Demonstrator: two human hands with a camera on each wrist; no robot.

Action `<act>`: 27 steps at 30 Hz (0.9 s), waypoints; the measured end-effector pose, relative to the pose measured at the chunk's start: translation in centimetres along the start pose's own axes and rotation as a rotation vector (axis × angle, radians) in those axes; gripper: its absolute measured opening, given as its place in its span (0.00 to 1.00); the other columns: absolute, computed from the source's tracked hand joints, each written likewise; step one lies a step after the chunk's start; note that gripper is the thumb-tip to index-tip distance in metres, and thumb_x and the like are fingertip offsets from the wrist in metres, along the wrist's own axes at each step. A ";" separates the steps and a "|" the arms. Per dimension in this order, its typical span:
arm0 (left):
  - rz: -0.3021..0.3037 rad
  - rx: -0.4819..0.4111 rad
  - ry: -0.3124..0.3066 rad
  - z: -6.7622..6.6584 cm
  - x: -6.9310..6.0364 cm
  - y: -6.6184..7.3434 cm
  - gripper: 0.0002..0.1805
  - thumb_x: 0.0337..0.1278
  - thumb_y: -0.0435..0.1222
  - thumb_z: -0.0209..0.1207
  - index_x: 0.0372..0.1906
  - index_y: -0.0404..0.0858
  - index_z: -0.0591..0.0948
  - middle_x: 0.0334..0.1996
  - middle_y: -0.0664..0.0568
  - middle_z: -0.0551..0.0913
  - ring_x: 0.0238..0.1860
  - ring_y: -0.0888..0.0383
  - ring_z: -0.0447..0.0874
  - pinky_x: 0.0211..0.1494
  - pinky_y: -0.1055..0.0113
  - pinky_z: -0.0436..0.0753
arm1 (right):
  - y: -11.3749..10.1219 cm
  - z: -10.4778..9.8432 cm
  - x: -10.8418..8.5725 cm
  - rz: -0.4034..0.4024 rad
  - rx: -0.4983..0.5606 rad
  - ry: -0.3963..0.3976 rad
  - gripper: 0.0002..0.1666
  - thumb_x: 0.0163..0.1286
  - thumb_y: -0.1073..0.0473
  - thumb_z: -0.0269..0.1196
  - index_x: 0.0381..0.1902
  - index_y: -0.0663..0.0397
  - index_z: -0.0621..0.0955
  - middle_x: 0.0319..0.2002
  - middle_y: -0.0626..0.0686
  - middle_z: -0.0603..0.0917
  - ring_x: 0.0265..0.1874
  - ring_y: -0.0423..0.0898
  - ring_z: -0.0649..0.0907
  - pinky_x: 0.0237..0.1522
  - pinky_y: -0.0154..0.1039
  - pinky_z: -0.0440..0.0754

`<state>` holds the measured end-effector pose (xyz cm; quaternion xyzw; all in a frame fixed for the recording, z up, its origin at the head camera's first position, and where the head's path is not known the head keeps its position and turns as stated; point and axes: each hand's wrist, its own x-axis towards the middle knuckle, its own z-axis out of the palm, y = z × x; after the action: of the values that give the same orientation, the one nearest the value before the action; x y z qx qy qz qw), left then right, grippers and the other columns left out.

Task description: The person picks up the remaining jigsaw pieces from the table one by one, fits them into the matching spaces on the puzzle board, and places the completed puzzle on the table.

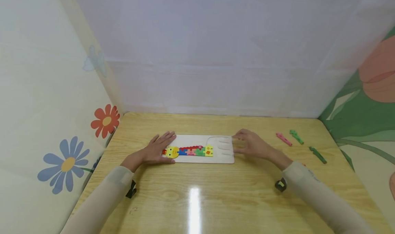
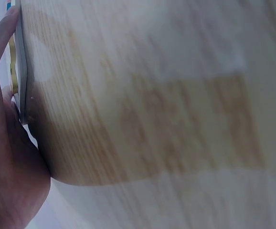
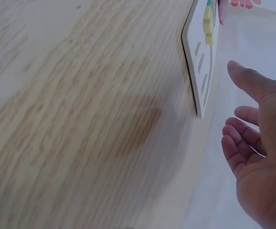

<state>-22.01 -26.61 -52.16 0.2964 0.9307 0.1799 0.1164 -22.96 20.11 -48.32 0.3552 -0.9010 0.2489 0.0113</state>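
Sleeved arms (image 1: pixel 97 200) extend, left hand (image 1: pixel 155 149) spread on the puzzle board (image 1: pixel 224 156), right hand (image 1: pixel 253 145) loosely curved beside it.

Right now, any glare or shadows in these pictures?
Head: bright glare streak on the table at the frame's bottom; left wrist: pale sheen washing out much wood grain; right wrist: darker patch on the table beside the puzzle board.

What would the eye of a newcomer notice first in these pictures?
Probably the colourful giraffe puzzle, lying on a white board between the left hand and the right hand. After it, the large blue flower stands out at the left of the head view.
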 end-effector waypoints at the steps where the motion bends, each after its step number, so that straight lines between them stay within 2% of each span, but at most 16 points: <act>1: 0.003 -0.001 0.003 0.0 0.0 0.0 0.63 0.58 0.66 0.66 0.86 0.37 0.51 0.87 0.43 0.46 0.87 0.40 0.39 0.82 0.31 0.38 | 0.1 -0.1 -0.1 0.005 -0.007 0.001 0.35 0.59 0.52 0.82 0.58 0.67 0.85 0.53 0.61 0.86 0.52 0.58 0.86 0.58 0.57 0.84; 11: 0.026 -0.012 0.024 0.2 0.1 -0.1 0.64 0.58 0.67 0.66 0.86 0.36 0.51 0.87 0.41 0.47 0.86 0.38 0.40 0.81 0.30 0.39 | 1.2 -1.1 -1.3 0.048 -0.040 -0.001 0.35 0.60 0.51 0.81 0.60 0.65 0.85 0.54 0.60 0.86 0.53 0.57 0.85 0.58 0.57 0.85; 23: 0.012 0.001 0.010 0.0 0.1 -0.1 0.63 0.59 0.66 0.66 0.86 0.36 0.51 0.87 0.41 0.46 0.86 0.38 0.39 0.81 0.30 0.37 | 2.3 -2.3 -2.5 0.097 -0.036 -0.009 0.35 0.63 0.51 0.79 0.61 0.67 0.84 0.55 0.61 0.86 0.53 0.58 0.85 0.56 0.58 0.85; 27: 0.018 -0.010 0.013 0.0 0.0 -0.2 0.63 0.59 0.66 0.66 0.86 0.36 0.50 0.87 0.41 0.46 0.86 0.38 0.38 0.81 0.30 0.37 | 2.4 -2.7 -2.9 0.111 -0.074 -0.010 0.35 0.63 0.51 0.79 0.61 0.67 0.84 0.54 0.62 0.86 0.53 0.59 0.85 0.56 0.58 0.85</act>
<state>-22.09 -26.72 -52.24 0.3029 0.9279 0.1872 0.1103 -22.77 24.72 -47.59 0.3054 -0.9279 0.2139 0.0062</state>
